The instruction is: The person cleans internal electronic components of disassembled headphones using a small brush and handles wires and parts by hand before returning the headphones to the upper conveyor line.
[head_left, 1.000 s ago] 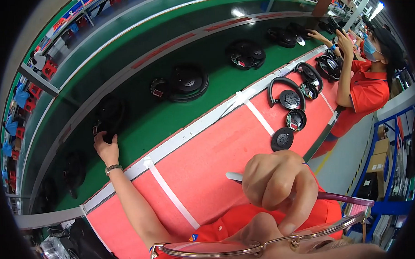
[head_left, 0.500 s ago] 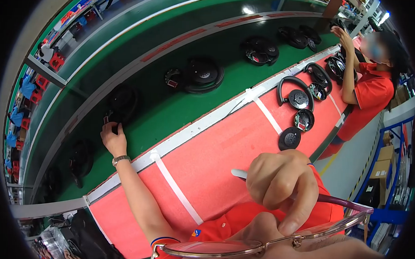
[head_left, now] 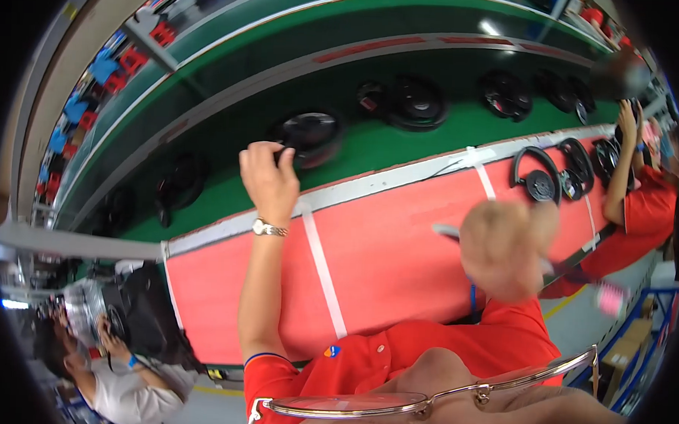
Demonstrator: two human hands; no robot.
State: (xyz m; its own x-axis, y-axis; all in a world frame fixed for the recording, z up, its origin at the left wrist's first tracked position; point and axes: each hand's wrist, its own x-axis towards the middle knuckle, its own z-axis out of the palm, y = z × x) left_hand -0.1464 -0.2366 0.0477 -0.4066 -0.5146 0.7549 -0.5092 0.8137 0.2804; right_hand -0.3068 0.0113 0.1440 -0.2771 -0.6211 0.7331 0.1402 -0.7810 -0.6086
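My left hand [head_left: 272, 180], with a watch [head_left: 269, 227] at its wrist, reaches over the green belt. Its thumb and fingers close on the near left edge of a black pair of headphones [head_left: 310, 132], which is smeared by motion. My right hand [head_left: 506, 251] is raised above the pink table mat and blurred. Its fingers are curled round a slim tool with a pale flat tip [head_left: 445, 230] and a purplish handle. A pink blurred end [head_left: 611, 300] shows beyond that handle; I cannot make out the tool's exact kind.
More headphones [head_left: 412, 102] lie spaced along the green belt [head_left: 371, 153]. At the pink mat's [head_left: 382, 266] right end are more headphones [head_left: 539, 178], beside a co-worker in a red shirt [head_left: 648, 204]. Another person in white [head_left: 135, 388] is at lower left. A white ledge [head_left: 401, 167] separates mat and belt.
My head has turned, shifting the view. My left hand and the headphones have moved right along the belt relative to the mat's tape strip. My right hand is moving with the tool.
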